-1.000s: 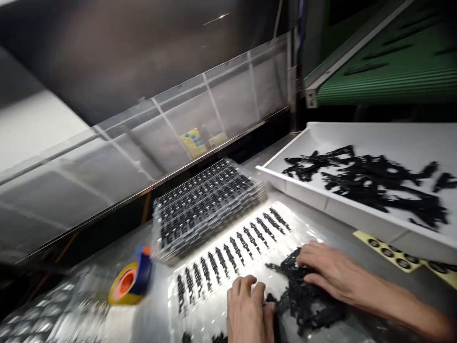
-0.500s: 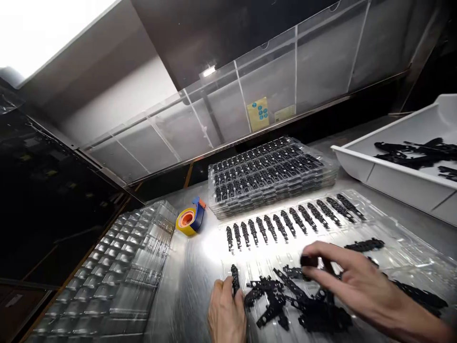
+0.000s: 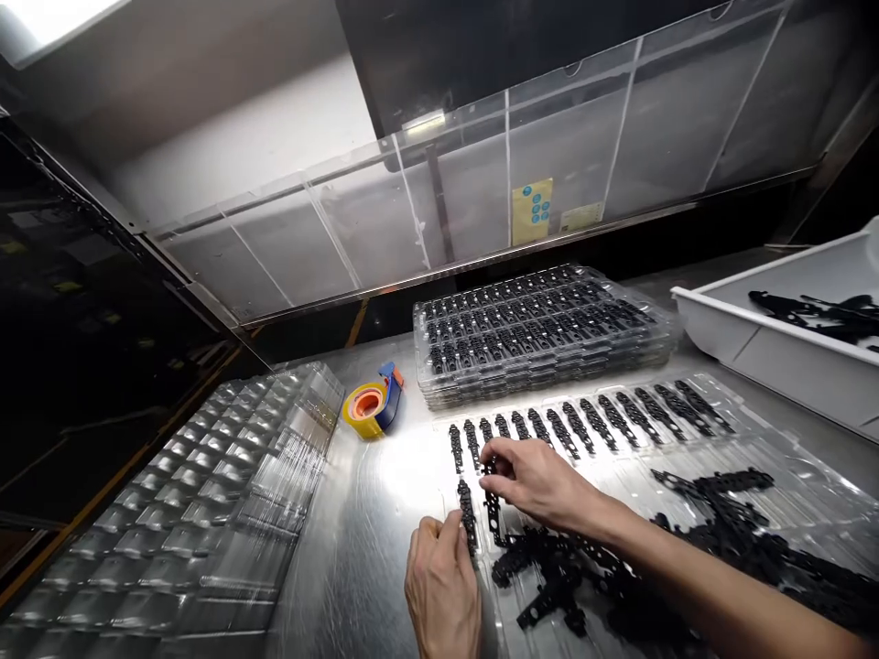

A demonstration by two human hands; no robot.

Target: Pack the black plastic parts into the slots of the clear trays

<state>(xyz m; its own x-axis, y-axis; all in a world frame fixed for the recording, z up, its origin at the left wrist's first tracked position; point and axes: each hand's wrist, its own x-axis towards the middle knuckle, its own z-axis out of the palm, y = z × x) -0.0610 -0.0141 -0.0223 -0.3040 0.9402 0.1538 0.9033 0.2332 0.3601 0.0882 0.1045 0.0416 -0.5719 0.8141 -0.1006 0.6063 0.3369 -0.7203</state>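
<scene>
My right hand (image 3: 542, 480) pinches a slim black plastic part (image 3: 493, 518) between thumb and index finger, upright over the second row of a clear tray (image 3: 604, 471). Beside it, the curled fingers of my left hand (image 3: 443, 586) press at the lower end of another black plastic part (image 3: 465, 502), first in that row at the tray's left edge. Behind them runs a row of similar black parts (image 3: 597, 421), partly covered by my right hand. Loose black parts (image 3: 549, 586) lie heaped on the tray beneath my right forearm.
A stack of filled clear trays (image 3: 542, 371) stands behind the working tray. Nested clear trays (image 3: 261, 513) are piled at left. A tape dispenser (image 3: 374, 403) sits between the two stacks. At right, a white bin (image 3: 775, 343) holds more black parts.
My right hand has moved left from above the heap to beside my left hand, bringing a black plastic part to the second row. My left hand stays at the first part. The view has shifted.
</scene>
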